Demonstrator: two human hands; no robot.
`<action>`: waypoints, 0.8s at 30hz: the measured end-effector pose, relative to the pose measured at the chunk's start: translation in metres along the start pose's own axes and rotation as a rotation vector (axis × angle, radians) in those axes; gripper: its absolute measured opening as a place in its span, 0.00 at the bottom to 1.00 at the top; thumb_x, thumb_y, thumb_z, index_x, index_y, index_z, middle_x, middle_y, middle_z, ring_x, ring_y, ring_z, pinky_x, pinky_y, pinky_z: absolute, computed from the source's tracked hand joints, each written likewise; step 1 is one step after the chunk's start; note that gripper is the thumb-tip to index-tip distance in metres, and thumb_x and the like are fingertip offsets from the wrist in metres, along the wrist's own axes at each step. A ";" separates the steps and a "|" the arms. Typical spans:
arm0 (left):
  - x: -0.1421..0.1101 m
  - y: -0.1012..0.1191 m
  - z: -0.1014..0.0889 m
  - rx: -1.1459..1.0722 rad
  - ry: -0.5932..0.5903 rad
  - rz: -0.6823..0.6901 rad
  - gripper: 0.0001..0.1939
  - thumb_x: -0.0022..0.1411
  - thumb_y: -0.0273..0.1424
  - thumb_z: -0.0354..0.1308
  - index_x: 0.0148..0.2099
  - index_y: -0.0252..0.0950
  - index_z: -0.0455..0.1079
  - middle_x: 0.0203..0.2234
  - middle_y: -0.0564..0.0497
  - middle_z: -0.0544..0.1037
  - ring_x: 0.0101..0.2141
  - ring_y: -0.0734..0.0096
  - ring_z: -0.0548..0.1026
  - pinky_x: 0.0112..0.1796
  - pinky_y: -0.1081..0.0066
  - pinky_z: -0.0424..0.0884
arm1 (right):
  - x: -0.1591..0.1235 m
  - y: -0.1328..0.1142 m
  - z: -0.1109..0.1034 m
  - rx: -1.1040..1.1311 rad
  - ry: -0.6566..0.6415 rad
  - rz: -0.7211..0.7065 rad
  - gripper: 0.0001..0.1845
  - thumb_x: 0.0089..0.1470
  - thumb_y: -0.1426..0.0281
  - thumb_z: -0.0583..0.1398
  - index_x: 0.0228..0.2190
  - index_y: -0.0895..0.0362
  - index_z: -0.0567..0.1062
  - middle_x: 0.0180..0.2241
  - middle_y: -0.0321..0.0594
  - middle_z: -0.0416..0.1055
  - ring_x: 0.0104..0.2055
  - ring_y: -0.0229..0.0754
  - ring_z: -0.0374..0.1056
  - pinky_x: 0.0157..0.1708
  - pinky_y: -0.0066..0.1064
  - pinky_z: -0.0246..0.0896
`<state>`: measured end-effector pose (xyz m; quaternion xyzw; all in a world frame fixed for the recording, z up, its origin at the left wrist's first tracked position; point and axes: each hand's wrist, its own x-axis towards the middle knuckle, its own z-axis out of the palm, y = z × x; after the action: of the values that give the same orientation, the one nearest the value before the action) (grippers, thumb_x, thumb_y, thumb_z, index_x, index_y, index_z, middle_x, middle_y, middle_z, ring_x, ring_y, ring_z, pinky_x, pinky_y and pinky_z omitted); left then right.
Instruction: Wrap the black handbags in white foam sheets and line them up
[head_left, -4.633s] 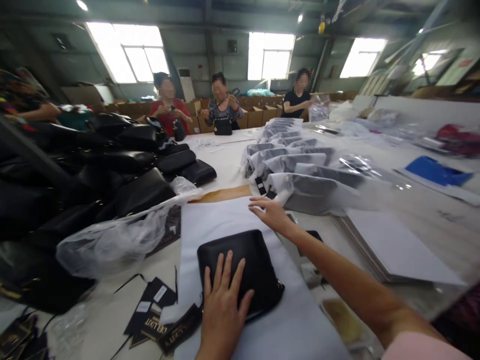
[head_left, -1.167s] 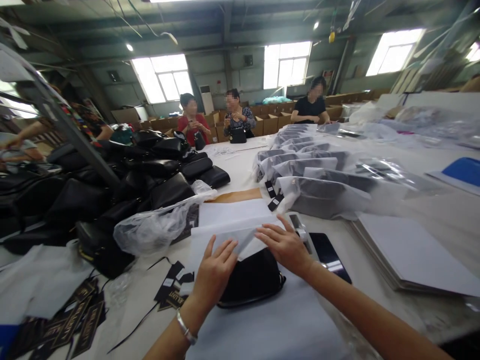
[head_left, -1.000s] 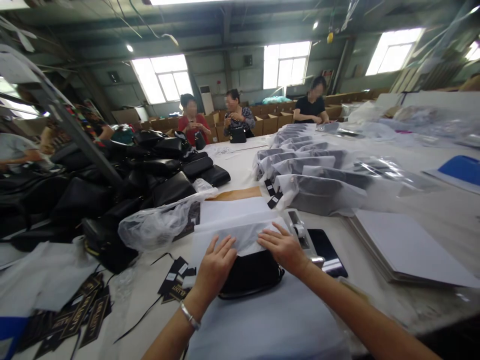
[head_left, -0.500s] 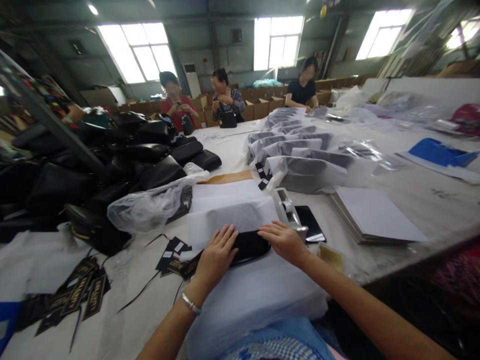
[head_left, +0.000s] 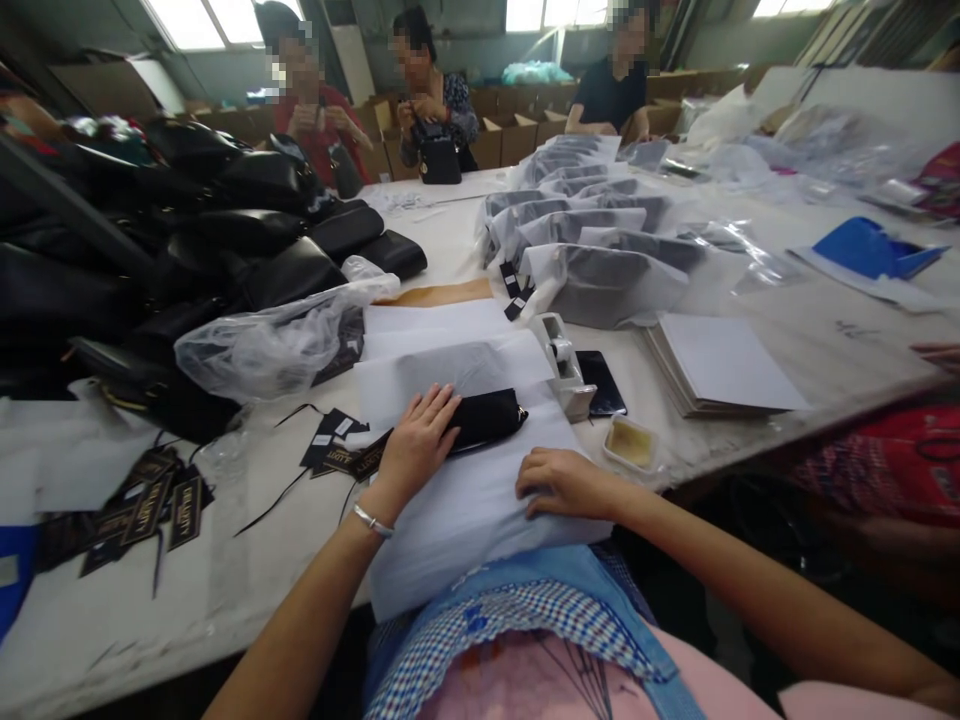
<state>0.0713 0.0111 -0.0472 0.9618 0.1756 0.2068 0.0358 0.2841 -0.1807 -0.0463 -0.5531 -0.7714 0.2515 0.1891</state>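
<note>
A black bag (head_left: 486, 418) lies on white tissue paper (head_left: 472, 520) in front of me, its upper side against a wrapped part of the paper. My left hand (head_left: 421, 437) rests flat on the bag's left end, fingers stretched out. Nearer to me, my right hand (head_left: 564, 484) is closed with curled fingers on the tissue paper, apart from the bag. Black hang tags (head_left: 335, 442) with cords lie left of the paper. A tape dispenser (head_left: 562, 365) stands at the paper's right side, beside a dark phone (head_left: 602, 383).
Black bags (head_left: 247, 215) are heaped at the left. Paper-wrapped bags (head_left: 611, 285) stand in rows beyond the dispenser. A stack of grey boards (head_left: 724, 365) and a small yellowish dish (head_left: 631, 443) lie to the right. Several people work across the table; one person holds a black bag (head_left: 439, 155).
My right hand has left the bag's right end and moved down toward me onto the tissue paper. My left hand stays on the bag. The view has tilted downward.
</note>
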 end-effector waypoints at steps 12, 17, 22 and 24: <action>0.006 0.000 -0.012 -0.022 -0.067 -0.023 0.23 0.70 0.35 0.50 0.64 0.36 0.62 0.64 0.44 0.64 0.64 0.57 0.61 0.63 0.54 0.59 | 0.014 0.001 -0.012 0.101 -0.050 0.007 0.07 0.58 0.67 0.63 0.33 0.53 0.83 0.33 0.36 0.78 0.37 0.39 0.73 0.40 0.26 0.64; 0.011 -0.001 -0.020 -0.067 -0.112 -0.059 0.24 0.70 0.40 0.50 0.63 0.37 0.64 0.64 0.45 0.65 0.64 0.58 0.62 0.63 0.56 0.59 | 0.024 -0.002 -0.030 0.132 -0.030 0.041 0.09 0.58 0.65 0.63 0.33 0.55 0.83 0.33 0.38 0.79 0.35 0.39 0.73 0.39 0.27 0.64; 0.022 0.002 -0.039 -0.163 -0.227 -0.129 0.23 0.70 0.46 0.47 0.56 0.38 0.70 0.62 0.45 0.67 0.64 0.60 0.61 0.63 0.57 0.59 | 0.042 0.005 -0.043 0.125 0.081 0.083 0.08 0.57 0.66 0.63 0.34 0.54 0.83 0.33 0.38 0.79 0.35 0.40 0.73 0.38 0.28 0.63; 0.026 0.004 -0.048 -0.199 -0.286 -0.140 0.24 0.69 0.49 0.45 0.49 0.39 0.73 0.63 0.44 0.65 0.64 0.58 0.60 0.62 0.57 0.60 | 0.050 0.009 -0.044 0.100 0.108 0.117 0.08 0.57 0.66 0.62 0.34 0.53 0.83 0.34 0.37 0.79 0.36 0.40 0.72 0.38 0.28 0.62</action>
<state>0.0749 0.0162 0.0069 0.9585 0.2141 0.0814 0.1696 0.3005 -0.1235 -0.0158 -0.5998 -0.7128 0.2701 0.2431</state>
